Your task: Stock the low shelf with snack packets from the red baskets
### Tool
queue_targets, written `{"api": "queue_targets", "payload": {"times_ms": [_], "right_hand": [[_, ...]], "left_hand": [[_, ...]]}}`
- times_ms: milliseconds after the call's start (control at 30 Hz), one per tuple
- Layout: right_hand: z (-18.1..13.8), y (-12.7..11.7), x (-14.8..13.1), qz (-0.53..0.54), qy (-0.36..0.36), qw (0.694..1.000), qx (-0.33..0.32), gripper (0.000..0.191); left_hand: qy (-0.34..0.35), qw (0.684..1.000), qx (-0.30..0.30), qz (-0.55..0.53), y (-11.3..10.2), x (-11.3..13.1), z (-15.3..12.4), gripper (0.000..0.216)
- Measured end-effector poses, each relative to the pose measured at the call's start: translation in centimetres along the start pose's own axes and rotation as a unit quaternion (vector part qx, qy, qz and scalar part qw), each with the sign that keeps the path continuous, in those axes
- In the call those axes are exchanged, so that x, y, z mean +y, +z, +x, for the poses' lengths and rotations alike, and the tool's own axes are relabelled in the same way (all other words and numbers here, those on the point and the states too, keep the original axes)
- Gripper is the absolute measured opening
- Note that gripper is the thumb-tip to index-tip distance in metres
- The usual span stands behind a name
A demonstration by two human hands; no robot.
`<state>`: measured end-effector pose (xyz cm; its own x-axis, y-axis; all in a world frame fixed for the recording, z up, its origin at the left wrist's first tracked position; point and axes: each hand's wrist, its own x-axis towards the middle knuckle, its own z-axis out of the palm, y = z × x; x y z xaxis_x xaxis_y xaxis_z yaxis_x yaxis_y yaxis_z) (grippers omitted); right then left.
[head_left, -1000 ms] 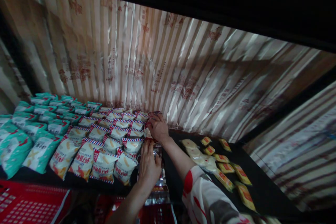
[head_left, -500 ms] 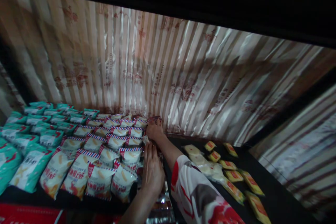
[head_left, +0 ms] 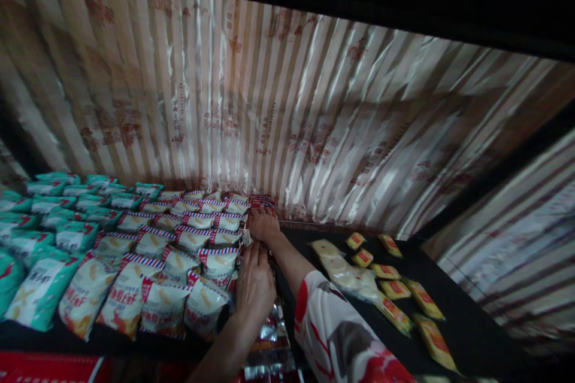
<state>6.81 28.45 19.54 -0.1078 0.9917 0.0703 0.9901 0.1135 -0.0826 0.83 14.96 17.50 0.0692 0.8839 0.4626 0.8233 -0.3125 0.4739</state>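
Note:
My left hand (head_left: 254,282) lies flat, fingers stretched out, pressing down on a row of shiny red and silver snack packets (head_left: 269,335) that runs back along the dark shelf (head_left: 462,329). My right hand (head_left: 264,224) reaches further back and rests on the far end of the same row, by a red packet (head_left: 261,200) near the back wall; its fingers are curled over and partly hidden. White snack bags with red and blue striped tops (head_left: 179,269) lie in rows just left of both hands.
Teal snack bags (head_left: 40,233) fill the left of the shelf. Small yellow and pale packets (head_left: 386,287) lie scattered on the right. A striped, shiny foil wall (head_left: 278,108) backs the shelf. A red crate (head_left: 49,368) shows at the bottom left.
The view has shifted slightly; my left hand slid a little forward along the packet row towards my right hand, which stays at the back of the row.

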Motion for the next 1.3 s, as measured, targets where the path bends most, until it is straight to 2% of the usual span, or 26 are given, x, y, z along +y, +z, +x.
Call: {"api": "queue_targets", "payload": {"times_ms": [200,600,1300], "right_hand": [[-0.1,0.2,0.3,0.018,0.0,1.0,-0.004,0.043],[-0.2,0.9,0.6,0.05,-0.014,0.999,-0.003,0.042],[-0.4,0.8,0.8,0.035,-0.051,0.998,-0.006,0.04]], "left_hand": [[0.004,0.999,0.022,0.025,-0.7,0.2,0.1,0.04],[-0.005,0.997,-0.011,0.078,0.1,0.5,-0.4,0.04],[-0.031,0.997,-0.017,0.069,0.0,1.3,-0.5,0.04]]}}
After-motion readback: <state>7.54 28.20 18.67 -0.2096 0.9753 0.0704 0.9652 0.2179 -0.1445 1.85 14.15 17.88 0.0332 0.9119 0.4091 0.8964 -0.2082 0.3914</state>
